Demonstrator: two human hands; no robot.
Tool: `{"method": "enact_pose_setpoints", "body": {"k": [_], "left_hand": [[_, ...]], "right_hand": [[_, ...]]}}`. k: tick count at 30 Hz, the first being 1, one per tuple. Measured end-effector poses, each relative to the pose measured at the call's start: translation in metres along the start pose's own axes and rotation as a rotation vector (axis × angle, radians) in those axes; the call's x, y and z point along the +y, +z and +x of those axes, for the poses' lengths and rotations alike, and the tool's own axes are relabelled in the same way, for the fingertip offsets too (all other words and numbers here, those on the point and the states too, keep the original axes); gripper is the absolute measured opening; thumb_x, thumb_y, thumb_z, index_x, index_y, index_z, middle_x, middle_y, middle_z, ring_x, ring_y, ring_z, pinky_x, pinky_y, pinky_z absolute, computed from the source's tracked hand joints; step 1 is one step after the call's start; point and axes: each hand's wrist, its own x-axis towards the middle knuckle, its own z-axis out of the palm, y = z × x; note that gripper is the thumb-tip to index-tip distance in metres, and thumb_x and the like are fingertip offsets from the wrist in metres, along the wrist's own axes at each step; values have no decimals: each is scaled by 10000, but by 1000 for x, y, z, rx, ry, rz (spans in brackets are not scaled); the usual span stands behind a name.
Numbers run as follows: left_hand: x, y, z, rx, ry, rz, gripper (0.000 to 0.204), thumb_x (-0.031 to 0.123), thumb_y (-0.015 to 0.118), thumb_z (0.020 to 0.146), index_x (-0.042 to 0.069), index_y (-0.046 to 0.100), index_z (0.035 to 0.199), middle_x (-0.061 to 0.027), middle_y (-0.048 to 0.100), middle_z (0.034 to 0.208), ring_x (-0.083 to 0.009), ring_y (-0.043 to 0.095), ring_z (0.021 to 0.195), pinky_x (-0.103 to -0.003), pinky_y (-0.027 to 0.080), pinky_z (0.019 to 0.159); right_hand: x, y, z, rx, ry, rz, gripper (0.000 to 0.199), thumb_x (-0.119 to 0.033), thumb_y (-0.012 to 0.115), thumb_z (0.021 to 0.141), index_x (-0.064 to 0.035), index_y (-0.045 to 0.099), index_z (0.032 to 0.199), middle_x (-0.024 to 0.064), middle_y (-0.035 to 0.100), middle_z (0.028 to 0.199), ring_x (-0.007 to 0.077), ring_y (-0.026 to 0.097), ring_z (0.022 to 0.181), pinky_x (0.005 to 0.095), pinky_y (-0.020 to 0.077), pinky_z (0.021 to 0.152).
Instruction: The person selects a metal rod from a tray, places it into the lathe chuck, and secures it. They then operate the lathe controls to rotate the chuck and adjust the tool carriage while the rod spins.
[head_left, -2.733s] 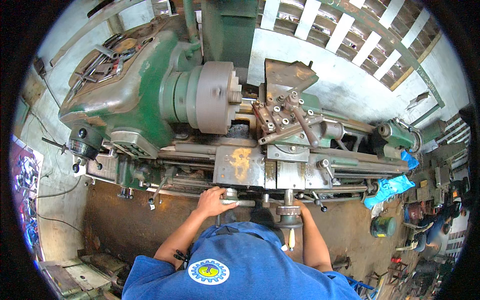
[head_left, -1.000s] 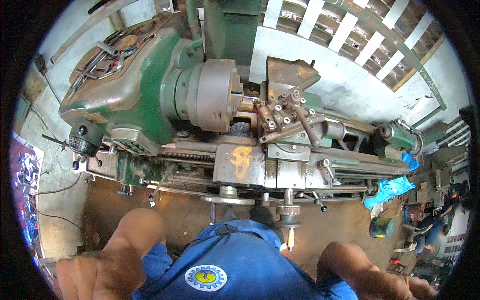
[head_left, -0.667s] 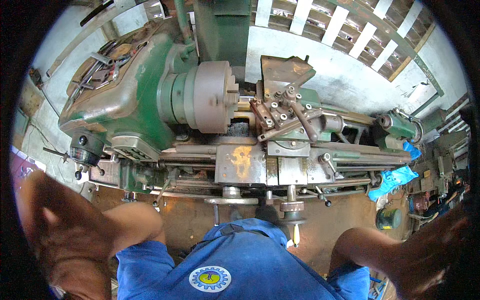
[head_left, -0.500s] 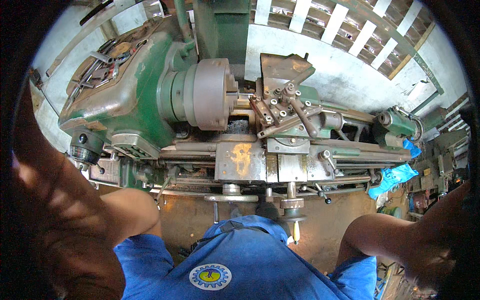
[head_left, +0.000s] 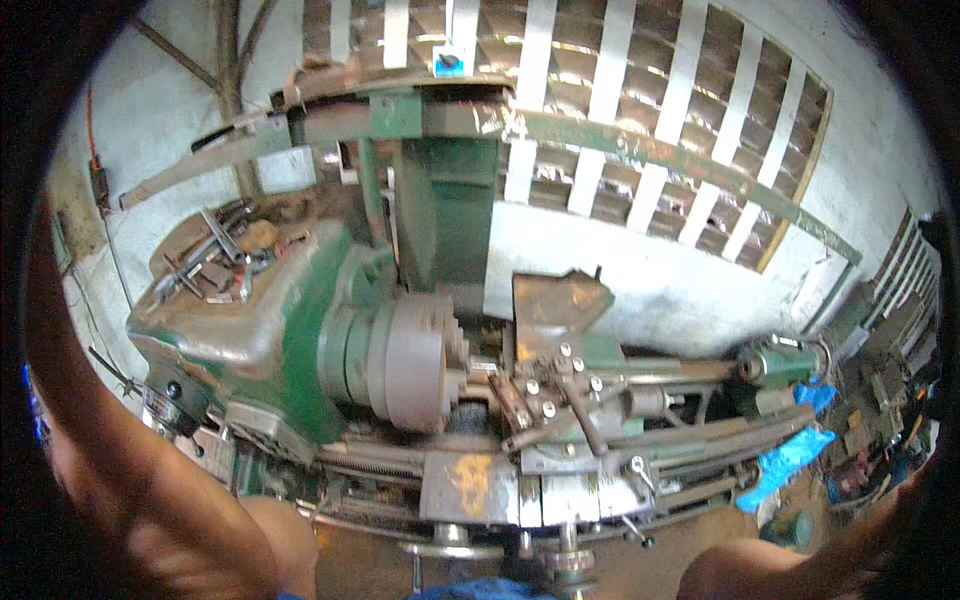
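Observation:
Both my arms are raised at the two sides of the picture. My left arm (head_left: 170, 500) bends up along the left rim, and my right arm (head_left: 800, 560) runs toward the right rim. Neither hand shows; both lie beyond the dark edges. In front of me stands a green metal lathe, slightly blurred. Its headstock (head_left: 290, 350) is at the left, with a large grey chuck (head_left: 415, 365) facing right. Right of the chuck sits the tool post (head_left: 560, 390) on the carriage, and a green tailstock (head_left: 785, 365) is at the far right end.
Wrenches and other hand tools (head_left: 215, 262) lie on top of the headstock. A handwheel (head_left: 452, 551) juts toward me below the carriage. Blue plastic (head_left: 785, 468) hangs near the bed's right end. Behind are a long green beam (head_left: 640, 150) and a slatted window (head_left: 600, 80).
The view has tilted up, so the lathe sits lower in the picture and more wall and window show. My blue shirt has mostly left the frame. Both arms remain raised.

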Motion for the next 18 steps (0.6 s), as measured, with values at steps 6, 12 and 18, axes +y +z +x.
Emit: {"method": "enact_pose_setpoints", "body": {"k": [6,12,18], "left_hand": [[-4,-2,0,-17,-72,32,451,372,702,799,22,630,1075,-143,649,1001,-299,616,923,-385,509,798],[-1,-3,-1,-28,-80,77,461,379,707,792,20,629,1071,-140,651,985,-293,619,902,-378,512,783],[14,-14,19,-71,-73,151,470,386,712,786,18,629,1067,-136,653,968,-287,623,881,-370,515,768]], "right_hand": [[15,2,-11,-17,26,-46,117,-151,591,908,-39,595,942,96,594,894,191,572,833,328,477,803],[13,-5,-9,-58,34,-110,126,-163,577,915,-40,593,928,94,590,881,191,568,826,329,472,800],[7,-6,31,-144,4,-151,139,-176,563,921,-40,591,915,91,586,868,191,565,819,330,468,797]]}}
